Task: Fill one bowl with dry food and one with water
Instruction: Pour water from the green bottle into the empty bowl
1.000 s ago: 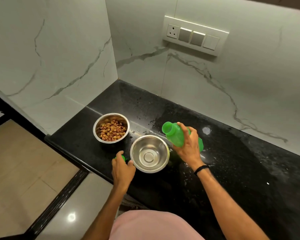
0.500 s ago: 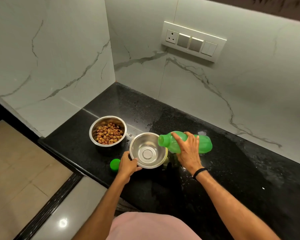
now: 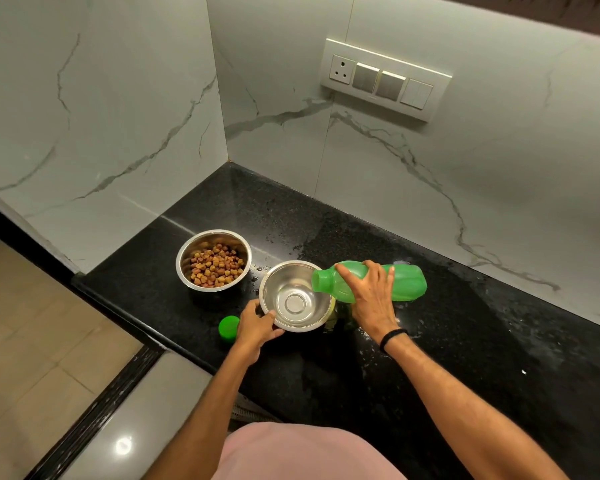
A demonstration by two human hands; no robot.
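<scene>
One bottle [image 3: 406, 282] — mouth over bowl [image 3: 293, 299]

a: what do i log for the background in this view?

b: i note a black speckled countertop [image 3: 465, 341], its surface wet with scattered droplets. white marble-look wall panels [image 3: 118, 116] with grey veins meet at the corner behind it.

a: any fixtures on the wall?

b: i see one switch plate [image 3: 385, 79] on the right panel: a socket at its left end, rocker switches beside it. lower left, i mark beige floor tiles [image 3: 32, 341] bounded by a dark border strip [image 3: 94, 415], then a glossy grey tile [image 3: 136, 427] reflecting a lamp.
</scene>
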